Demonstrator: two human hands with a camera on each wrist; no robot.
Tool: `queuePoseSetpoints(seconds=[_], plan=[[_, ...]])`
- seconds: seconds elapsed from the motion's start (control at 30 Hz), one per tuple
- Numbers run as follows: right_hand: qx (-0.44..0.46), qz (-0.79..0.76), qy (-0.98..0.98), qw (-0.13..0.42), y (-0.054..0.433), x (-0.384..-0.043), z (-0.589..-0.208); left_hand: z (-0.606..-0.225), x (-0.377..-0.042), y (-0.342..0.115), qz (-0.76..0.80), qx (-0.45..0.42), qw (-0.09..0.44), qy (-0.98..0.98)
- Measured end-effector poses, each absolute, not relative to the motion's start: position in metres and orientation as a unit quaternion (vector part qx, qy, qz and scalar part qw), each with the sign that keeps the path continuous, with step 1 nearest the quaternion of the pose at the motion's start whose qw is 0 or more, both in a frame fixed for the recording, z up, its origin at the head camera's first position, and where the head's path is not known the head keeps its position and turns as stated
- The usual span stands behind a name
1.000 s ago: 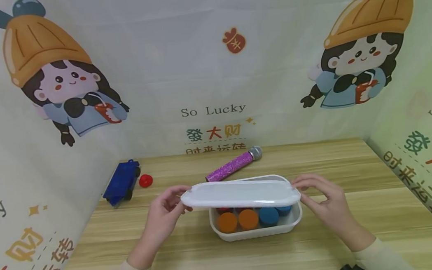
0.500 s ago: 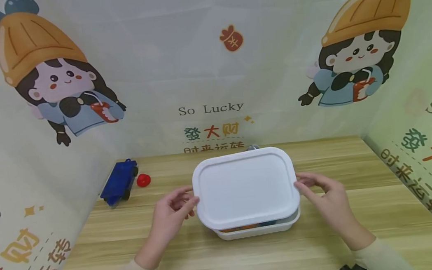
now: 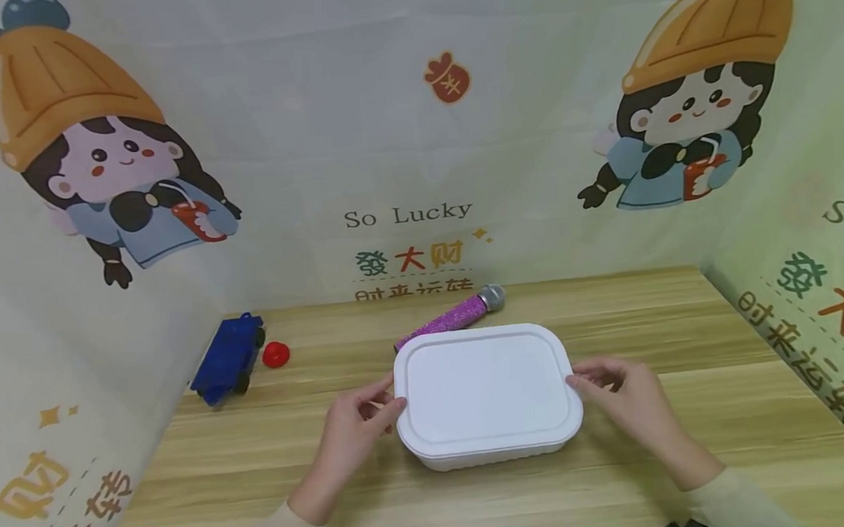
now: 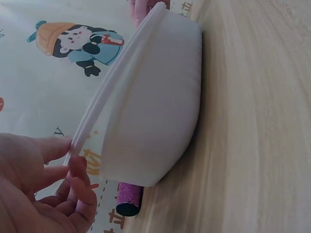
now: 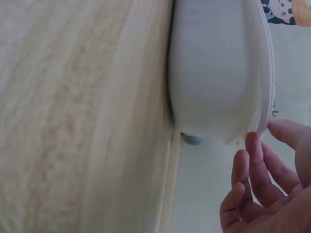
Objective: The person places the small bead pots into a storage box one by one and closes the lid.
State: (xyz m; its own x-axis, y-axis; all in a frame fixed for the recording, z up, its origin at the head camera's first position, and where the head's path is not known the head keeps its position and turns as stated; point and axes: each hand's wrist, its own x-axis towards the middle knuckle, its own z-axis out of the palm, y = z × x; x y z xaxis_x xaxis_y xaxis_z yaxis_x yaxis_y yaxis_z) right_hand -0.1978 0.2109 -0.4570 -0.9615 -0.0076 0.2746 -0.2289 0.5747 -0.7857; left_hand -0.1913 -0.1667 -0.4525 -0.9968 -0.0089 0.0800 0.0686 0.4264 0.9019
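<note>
A white rectangular lid (image 3: 486, 388) with rounded corners lies over a white plastic box (image 3: 492, 457), covering its contents. My left hand (image 3: 360, 425) pinches the lid's left edge between thumb and fingers. On the opposite side my right hand (image 3: 618, 397) pinches the right edge the same way. In the left wrist view the lid slants away from the rim of the box (image 4: 155, 102), leaving a gap that widens toward the fingers. The right wrist view shows the lid edge close along the box wall (image 5: 214, 63), with a narrow gap near the fingertips (image 5: 252, 141).
Behind the box lies a glittery purple microphone (image 3: 454, 318), its near end partly hidden by the lid. A blue toy vehicle (image 3: 229, 360) and a small red object (image 3: 276, 355) are at the left rear of the wooden table (image 3: 688, 344). Printed cloth (image 3: 298, 142) hangs around it.
Both hands have tipped the lid flat and brought it down over the box. The orange and blue round pieces inside are now hidden, and the microphone shows again behind it.
</note>
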Motion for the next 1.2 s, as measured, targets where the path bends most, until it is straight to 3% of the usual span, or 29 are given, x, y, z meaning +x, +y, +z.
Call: queuePoseSetpoints(seconds=[0.77,1.03,1.2], plan=[[0.043,0.423,-0.904,0.054,0.210,-0.203,-0.461,-0.462,-0.192,-0.170,-0.536,-0.012,-0.031,-0.843],[0.163,0.411,-0.892,0.091,0.216,-0.208,-0.464,-0.458,-0.194,-0.183,-0.425,-0.120,-0.007,-0.897],[0.242,0.372,-0.890,0.105,0.225,-0.212,-0.471,-0.455,-0.194,-0.189,-0.374,-0.190,-0.026,-0.908]])
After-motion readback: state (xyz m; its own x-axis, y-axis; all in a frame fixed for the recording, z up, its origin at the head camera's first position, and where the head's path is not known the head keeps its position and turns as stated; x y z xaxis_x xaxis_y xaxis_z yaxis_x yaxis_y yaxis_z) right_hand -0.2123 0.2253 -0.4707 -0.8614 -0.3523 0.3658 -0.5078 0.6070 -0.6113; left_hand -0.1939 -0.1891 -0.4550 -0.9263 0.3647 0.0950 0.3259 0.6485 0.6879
